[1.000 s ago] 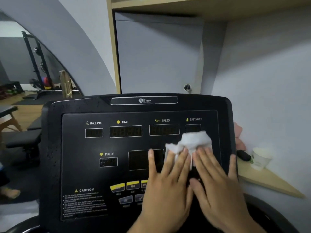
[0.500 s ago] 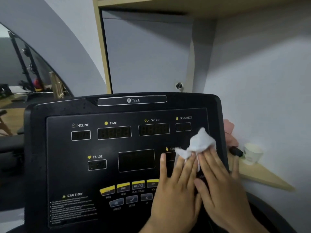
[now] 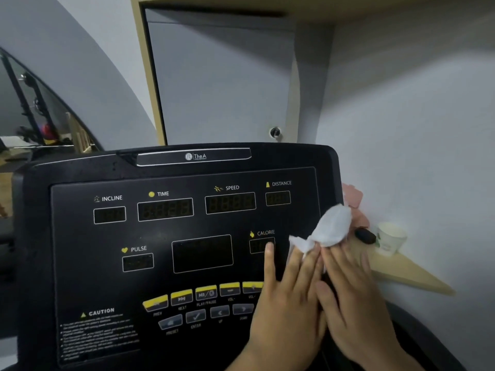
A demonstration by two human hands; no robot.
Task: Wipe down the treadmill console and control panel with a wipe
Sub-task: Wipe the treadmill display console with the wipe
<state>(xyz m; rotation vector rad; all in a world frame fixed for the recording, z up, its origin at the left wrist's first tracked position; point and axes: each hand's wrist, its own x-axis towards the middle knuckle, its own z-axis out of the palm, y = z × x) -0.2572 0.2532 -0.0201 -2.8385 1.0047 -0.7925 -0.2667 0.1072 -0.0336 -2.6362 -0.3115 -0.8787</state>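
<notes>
The black treadmill console (image 3: pixel 80 263) fills the lower left and middle, with dark displays labelled INCLINE, TIME, SPEED, DISTANCE, PULSE and CALORIE and a row of yellow buttons (image 3: pixel 203 293). A white wipe (image 3: pixel 332 226) lies bunched at the console's right edge. My left hand (image 3: pixel 286 298) and my right hand (image 3: pixel 353 298) lie flat side by side on the panel's right part, fingers extended, fingertips pressing the wipe's lower edge. The panel under my hands is hidden.
A pale wooden ledge (image 3: pixel 401 271) runs along the white wall to the right, holding a paper cup (image 3: pixel 391 236), a small black object (image 3: pixel 364 236) and something pink (image 3: pixel 353 196) behind the console. A cupboard frame stands behind; gym equipment shows far left.
Both hands and the wipe have slid rightward across the panel, from below the DISTANCE display to the console's right edge. The CALORIE display is now uncovered.
</notes>
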